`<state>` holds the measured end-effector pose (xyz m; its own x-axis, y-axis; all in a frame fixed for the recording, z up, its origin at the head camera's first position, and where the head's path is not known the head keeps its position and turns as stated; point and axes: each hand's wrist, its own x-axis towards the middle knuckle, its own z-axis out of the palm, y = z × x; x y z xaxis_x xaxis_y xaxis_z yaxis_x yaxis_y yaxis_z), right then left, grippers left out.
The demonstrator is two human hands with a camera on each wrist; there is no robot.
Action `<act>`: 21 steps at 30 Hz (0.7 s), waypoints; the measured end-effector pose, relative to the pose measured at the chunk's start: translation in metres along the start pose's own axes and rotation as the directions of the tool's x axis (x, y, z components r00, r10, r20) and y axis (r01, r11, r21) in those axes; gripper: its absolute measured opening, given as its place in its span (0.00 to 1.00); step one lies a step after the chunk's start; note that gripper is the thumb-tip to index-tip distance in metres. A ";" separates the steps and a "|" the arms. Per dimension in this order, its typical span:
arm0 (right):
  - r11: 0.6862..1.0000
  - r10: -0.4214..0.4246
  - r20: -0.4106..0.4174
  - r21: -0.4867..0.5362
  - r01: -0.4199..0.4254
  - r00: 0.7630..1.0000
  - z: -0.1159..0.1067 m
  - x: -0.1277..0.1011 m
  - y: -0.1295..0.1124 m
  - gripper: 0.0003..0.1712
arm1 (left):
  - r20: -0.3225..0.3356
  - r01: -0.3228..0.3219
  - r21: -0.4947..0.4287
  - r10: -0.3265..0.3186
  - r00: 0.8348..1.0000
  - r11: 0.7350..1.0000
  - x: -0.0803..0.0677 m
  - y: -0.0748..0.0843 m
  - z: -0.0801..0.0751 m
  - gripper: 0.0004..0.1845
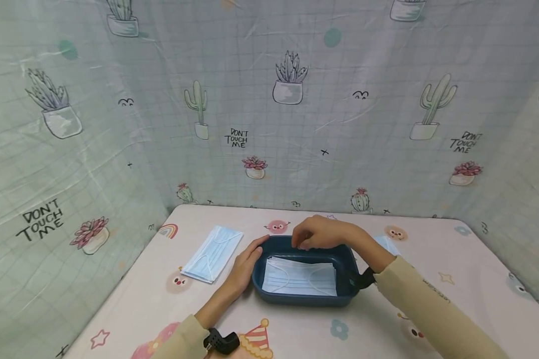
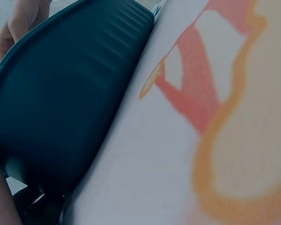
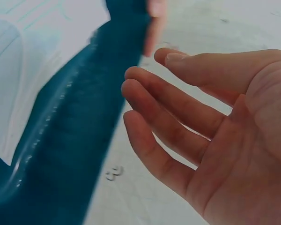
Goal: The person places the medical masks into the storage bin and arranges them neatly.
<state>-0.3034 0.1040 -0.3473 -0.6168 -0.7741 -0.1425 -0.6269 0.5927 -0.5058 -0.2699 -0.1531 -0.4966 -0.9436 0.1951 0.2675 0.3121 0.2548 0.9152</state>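
A dark blue plastic tub point(image 1: 302, 299) stands on the table with light blue disposable face masks point(image 1: 298, 276) lying flat inside it. My left hand point(image 1: 243, 267) rests along the tub's left side, its fingers fairly straight and the fingertips at the far left corner of the rim. Above the far rim hovers my right hand point(image 1: 320, 232). Its fingers point(image 3: 164, 122) are loosely bent with nothing between them, and the thumb stands apart. In the right wrist view, the masks' ear loops show beside the tub's inner wall.
Left of the tub, more face masks point(image 1: 213, 253) lie on the patterned tablecloth point(image 1: 296, 331). Another light blue mask point(image 1: 387, 244) is partly hidden behind my right forearm. A cactus-print curtain point(image 1: 260, 114) hangs around the table's back and sides.
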 end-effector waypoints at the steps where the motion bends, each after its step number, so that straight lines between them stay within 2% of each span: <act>1: 1.000 -0.014 -0.021 0.009 0.014 1.000 -0.002 -0.004 -0.001 0.10 | -0.005 -0.001 0.002 0.001 1.000 1.000 0.000 0.000 -0.001 0.23; 7: 0.997 -0.007 -0.150 0.077 0.019 0.989 -0.006 -0.029 0.001 0.11 | -0.007 0.018 0.005 -0.018 1.000 1.000 0.000 0.000 -0.001 0.22; 13: 0.990 0.026 -0.271 0.140 0.013 0.962 -0.005 -0.057 0.008 0.10 | -0.009 0.012 -0.005 -0.012 1.000 1.000 0.001 0.001 0.000 0.22; 21: 0.984 0.086 -0.357 0.177 -0.023 0.930 -0.001 -0.087 0.022 0.10 | -0.016 0.006 -0.009 -0.006 1.000 1.000 0.000 0.001 0.000 0.22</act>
<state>-0.2642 0.1852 -0.3449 -0.7977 -0.5894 0.1274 -0.5181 0.5617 -0.6451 -0.2692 -0.1524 -0.4957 -0.9472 0.1784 0.2664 0.3053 0.2476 0.9195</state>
